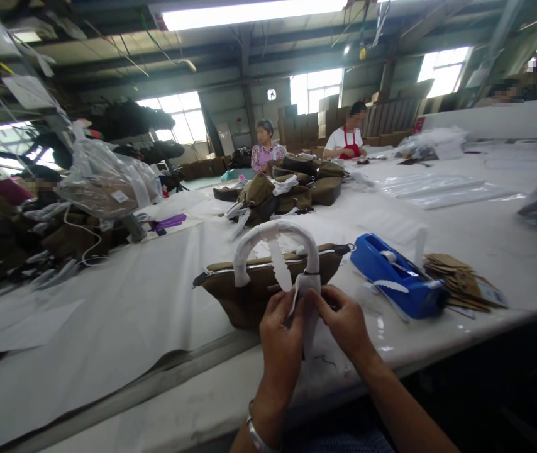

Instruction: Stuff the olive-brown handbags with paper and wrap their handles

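An olive-brown handbag (259,308) with a silver zip along its top stands on the table before me. Its arched handle (275,226) is wrapped in white paper. Both hands meet at the handle's near right end, over a loose white wrapping strip (307,288). My left hand (283,330) pinches the strip from the left, its fingers closed. From the other side, my right hand (344,318) presses thumb and fingers against the same strip. The bag's lower right part is hidden behind my hands.
A blue tape dispenser (391,277) sits right of the bag, beside a pile of brown cardboard tags (461,283). More olive bags (292,189) are heaped farther back. Clear plastic bags (438,189) lie to the right. Two people stand across the table.
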A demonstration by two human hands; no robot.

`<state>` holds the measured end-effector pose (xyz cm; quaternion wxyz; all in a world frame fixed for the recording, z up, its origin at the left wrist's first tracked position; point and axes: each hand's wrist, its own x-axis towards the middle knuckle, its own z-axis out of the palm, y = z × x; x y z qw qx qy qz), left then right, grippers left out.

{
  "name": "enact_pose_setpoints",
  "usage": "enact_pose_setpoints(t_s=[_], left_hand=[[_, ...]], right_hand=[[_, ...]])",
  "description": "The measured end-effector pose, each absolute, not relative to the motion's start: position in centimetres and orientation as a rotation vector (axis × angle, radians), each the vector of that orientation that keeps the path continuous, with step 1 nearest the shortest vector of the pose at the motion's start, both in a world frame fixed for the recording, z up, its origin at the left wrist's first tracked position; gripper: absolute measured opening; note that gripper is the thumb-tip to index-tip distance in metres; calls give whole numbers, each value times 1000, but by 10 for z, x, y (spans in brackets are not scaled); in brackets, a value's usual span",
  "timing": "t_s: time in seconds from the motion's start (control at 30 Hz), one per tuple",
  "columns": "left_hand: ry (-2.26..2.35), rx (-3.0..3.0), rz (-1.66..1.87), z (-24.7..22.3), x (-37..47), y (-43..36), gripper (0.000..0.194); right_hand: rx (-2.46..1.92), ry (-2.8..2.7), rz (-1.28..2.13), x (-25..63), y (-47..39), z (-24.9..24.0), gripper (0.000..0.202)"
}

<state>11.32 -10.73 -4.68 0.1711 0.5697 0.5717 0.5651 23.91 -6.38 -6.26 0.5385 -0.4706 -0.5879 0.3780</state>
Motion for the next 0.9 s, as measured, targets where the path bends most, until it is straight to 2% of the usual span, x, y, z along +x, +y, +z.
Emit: enact_pose_setpoints(t_s=[0.17,0.33,0.43,0.57,0.7,0.9], left_hand=[[1665,1545,1645,-44,110,-106,16],[1777,1439,1679,-47,109,-107,22],[1762,1575,1712,-51,107,-108,14],[1764,1808,1767,-57,107,-109,26],[1798,1955,1752,-60,112,-111,25],[1952,2021,1697,-49,111,-110,21]], right_hand=[[-1148,-1427,863,243,-58,-61,44],[-1179,-1293,744,223,-67,-67,46],[-1194,-1251,749,215,-72,-70,47],[-1175,-1210,826,212,-74,-71,46],[-1118,-1223,854,213,-76,-72,41],[-1084,-1319,719,211,-79,-77,36]])
